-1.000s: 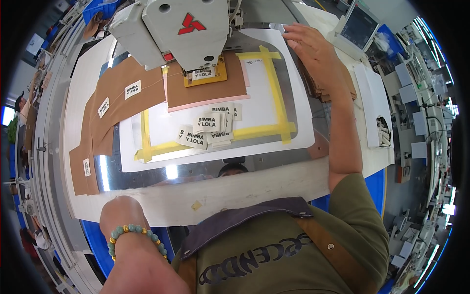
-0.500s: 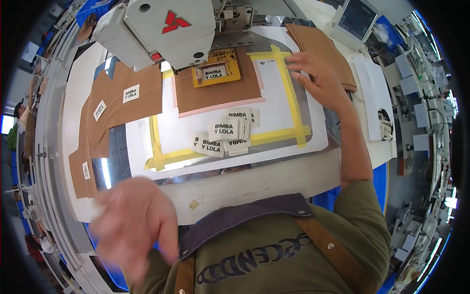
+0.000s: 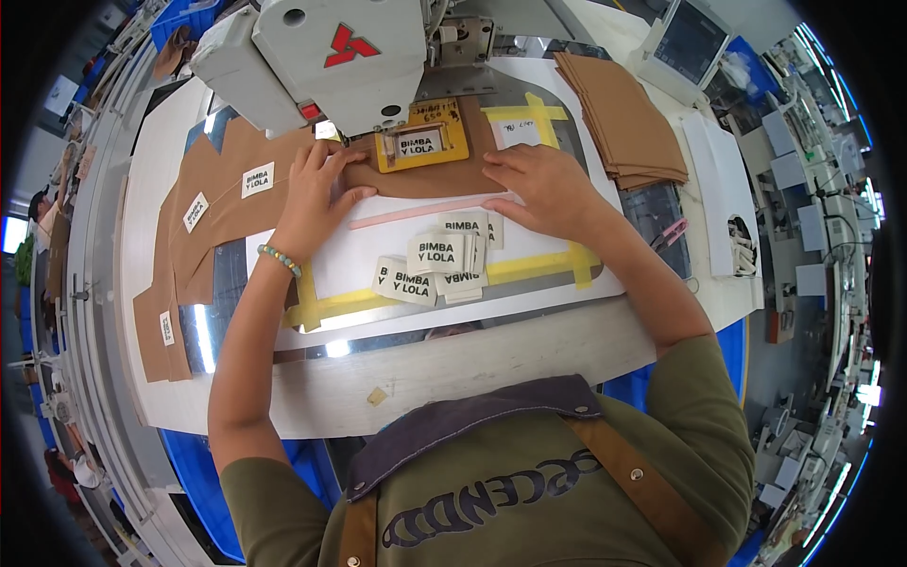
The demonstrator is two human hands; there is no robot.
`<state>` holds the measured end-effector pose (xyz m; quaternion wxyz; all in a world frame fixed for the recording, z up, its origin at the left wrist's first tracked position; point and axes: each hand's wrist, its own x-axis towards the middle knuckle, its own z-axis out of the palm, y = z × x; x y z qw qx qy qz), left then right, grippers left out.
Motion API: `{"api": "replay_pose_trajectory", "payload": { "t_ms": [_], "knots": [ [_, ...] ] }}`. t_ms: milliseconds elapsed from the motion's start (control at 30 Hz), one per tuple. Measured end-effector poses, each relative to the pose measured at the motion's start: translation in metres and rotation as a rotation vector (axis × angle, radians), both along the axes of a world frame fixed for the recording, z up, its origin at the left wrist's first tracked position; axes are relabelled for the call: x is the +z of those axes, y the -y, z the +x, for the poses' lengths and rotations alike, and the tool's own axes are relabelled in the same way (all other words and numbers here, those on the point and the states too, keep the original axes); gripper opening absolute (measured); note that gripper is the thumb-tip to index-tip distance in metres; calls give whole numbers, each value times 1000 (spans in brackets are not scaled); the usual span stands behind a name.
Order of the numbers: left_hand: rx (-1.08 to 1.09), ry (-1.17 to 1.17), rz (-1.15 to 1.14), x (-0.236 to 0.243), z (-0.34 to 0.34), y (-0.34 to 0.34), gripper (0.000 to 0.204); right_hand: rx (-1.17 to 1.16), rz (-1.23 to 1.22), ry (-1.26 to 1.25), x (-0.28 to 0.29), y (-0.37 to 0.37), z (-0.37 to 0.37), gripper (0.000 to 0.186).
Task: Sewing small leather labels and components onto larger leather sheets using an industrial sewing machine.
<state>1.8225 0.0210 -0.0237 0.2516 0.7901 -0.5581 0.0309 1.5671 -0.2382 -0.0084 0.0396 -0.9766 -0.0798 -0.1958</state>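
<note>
A brown panel (image 3: 425,181) lies under the sewing machine head, with a yellow frame (image 3: 460,149) pressed on it around a white printed label (image 3: 419,143). My left hand (image 3: 316,194), a beaded bracelet at its wrist, pinches the panel's left edge between thumb and fingers. At the right edge, my right hand (image 3: 543,189) grips the same panel. The panel's near edge bows up from a pink strip (image 3: 416,214) on the white template (image 3: 350,255). Closer to me, several loose white labels (image 3: 436,253) lie in an overlapping pile.
The white sewing machine (image 3: 345,66) overhangs the work. Brown pieces with labels (image 3: 213,222) spread out at left. A stack of brown panels (image 3: 614,123) lies at right, near pink-handled snips (image 3: 673,231) and a screen (image 3: 682,42). Yellow tape (image 3: 354,302) borders the template.
My left hand has come up from near my body to the panel's left edge. My right hand has moved left from beside the stack onto the panel, whose near edge has lifted.
</note>
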Motion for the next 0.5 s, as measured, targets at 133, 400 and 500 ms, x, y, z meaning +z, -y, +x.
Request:
{"api": "replay_pose_trajectory", "payload": {
  "t_ms": [133,400,500],
  "knots": [
    [-101,144,-127,-12,7,4,24,-2,5,48,0,-3,0,25],
    [98,505,65,-8,69,-104,19,-137,114,4,20,21,-52,17],
    [154,577,58,-13,97,-142,17,-236,98,49,26,37,-70,19]
  ]
}}
